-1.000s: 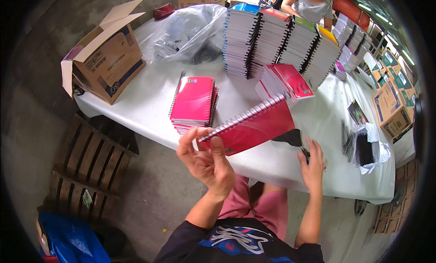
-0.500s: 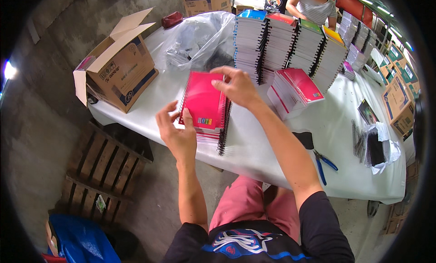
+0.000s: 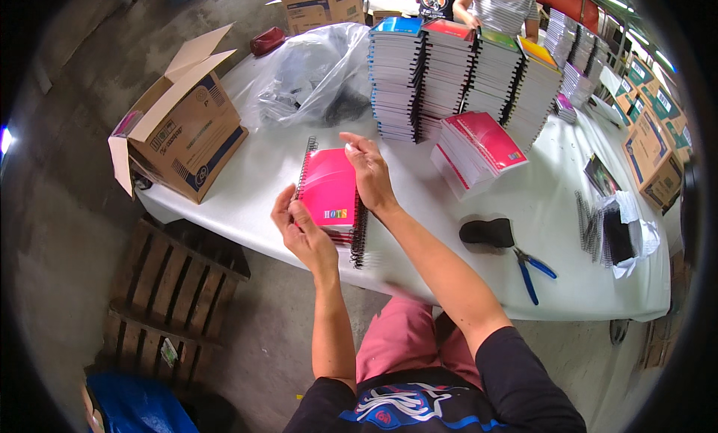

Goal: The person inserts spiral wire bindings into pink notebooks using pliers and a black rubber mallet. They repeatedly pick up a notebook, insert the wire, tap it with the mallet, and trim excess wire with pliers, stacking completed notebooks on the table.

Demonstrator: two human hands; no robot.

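Note:
A small stack of pink-covered spiral notebooks [image 3: 329, 180] lies near the table's front edge. Coil binding shows along both its left and right sides. My left hand [image 3: 305, 231] is at the stack's lower left corner, fingers apart and the thumb near the cover's edge. Against the right side rests my right hand [image 3: 372, 175], its fingers stretched out along the upper right edge. Neither hand is wrapped round a notebook. A second pile with pink covers [image 3: 482, 145] stands to the right, its books leaning in a fan.
Tall notebook stacks [image 3: 395, 81] stand behind, beside a clear plastic bag [image 3: 314, 66]. An open carton [image 3: 191, 137] is at left. Blue-handled pliers [image 3: 529, 272], a black pouch-like item [image 3: 486, 232] and loose black coils [image 3: 591, 227] lie at right. A person [image 3: 505, 10] is across the table.
My right hand has moved off the top cover to the stack's right side. The top notebook now sits straighter on the pile. The view has shifted slightly.

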